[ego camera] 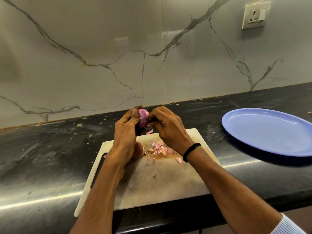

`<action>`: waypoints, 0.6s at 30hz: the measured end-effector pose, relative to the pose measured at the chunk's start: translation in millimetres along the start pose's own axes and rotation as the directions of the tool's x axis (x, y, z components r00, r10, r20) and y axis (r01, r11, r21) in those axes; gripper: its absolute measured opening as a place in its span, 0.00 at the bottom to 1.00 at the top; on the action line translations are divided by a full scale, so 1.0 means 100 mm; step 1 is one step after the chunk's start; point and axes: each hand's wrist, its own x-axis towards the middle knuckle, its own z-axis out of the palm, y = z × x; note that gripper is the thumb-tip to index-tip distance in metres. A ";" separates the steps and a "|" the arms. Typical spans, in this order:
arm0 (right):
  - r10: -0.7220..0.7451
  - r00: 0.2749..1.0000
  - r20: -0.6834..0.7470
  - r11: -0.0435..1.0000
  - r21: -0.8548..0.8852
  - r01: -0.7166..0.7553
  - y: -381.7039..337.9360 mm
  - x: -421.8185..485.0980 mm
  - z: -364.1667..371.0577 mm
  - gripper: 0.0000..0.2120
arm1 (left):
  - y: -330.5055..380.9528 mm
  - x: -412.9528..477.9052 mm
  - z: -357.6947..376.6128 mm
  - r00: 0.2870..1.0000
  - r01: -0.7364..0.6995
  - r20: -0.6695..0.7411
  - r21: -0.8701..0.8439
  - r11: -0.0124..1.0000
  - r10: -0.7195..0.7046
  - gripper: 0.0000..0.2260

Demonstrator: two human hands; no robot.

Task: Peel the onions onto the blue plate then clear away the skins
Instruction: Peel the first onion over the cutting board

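Note:
A purple onion (pixel 143 117) is held up above the far edge of the white cutting board (pixel 162 183). My left hand (pixel 125 128) grips its left side, thumb up against it. My right hand (pixel 166 124) pinches at its right side with curled fingers. A second onion (pixel 137 150) with brown skin lies on the board, partly hidden behind my left wrist. Loose pink and tan onion skins (pixel 158 147) are scattered on the board below my hands. The blue plate (pixel 270 130) sits empty on the counter to the right.
The black counter (pixel 50 149) runs left to right against a marbled wall. The board overhangs the counter's front edge. A wall socket (pixel 255 16) sits high on the right. A small skin scrap (pixel 309 112) lies beyond the plate.

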 end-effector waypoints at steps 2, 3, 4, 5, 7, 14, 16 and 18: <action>-0.003 1.000 -0.008 1.000 -0.009 0.003 0.01 0.00 0.02 0.04 | 0.01 0.01 -0.01 1.000 0.002 -0.001 -0.012 1.000 -0.002 0.10; 0.010 1.000 -0.014 1.000 0.009 -0.010 0.00 0.00 0.02 0.04 | 0.01 0.01 -0.02 1.000 0.001 -0.004 -0.009 1.000 -0.001 0.10; 0.025 1.000 -0.018 0.999 0.035 -0.024 -0.02 0.01 0.02 0.06 | 0.01 0.02 -0.02 1.000 -0.001 -0.006 -0.004 1.000 0.001 0.10; 0.037 0.999 -0.019 0.997 0.062 -0.035 -0.03 0.01 0.01 0.09 | 0.02 0.01 -0.03 1.000 -0.005 -0.002 -0.002 1.000 0.005 0.10; 0.038 0.999 -0.010 0.995 0.093 -0.037 -0.06 0.02 0.00 0.14 | 0.03 0.00 -0.02 1.000 -0.013 0.012 0.002 1.000 0.013 0.12; 0.005 1.000 0.009 0.999 0.034 -0.005 -0.06 0.02 0.00 0.14 | 0.01 0.01 -0.04 0.999 -0.038 0.020 0.040 0.998 0.037 0.10; 0.002 1.000 0.011 0.999 0.035 -0.003 -0.06 0.02 -0.01 0.13 | 0.01 0.02 -0.04 0.999 -0.037 0.020 0.056 0.998 0.036 0.10; 0.003 1.000 0.012 0.999 0.037 -0.003 -0.07 0.02 -0.01 0.13 | 0.01 0.01 -0.03 0.999 -0.029 0.027 0.060 0.998 0.027 0.12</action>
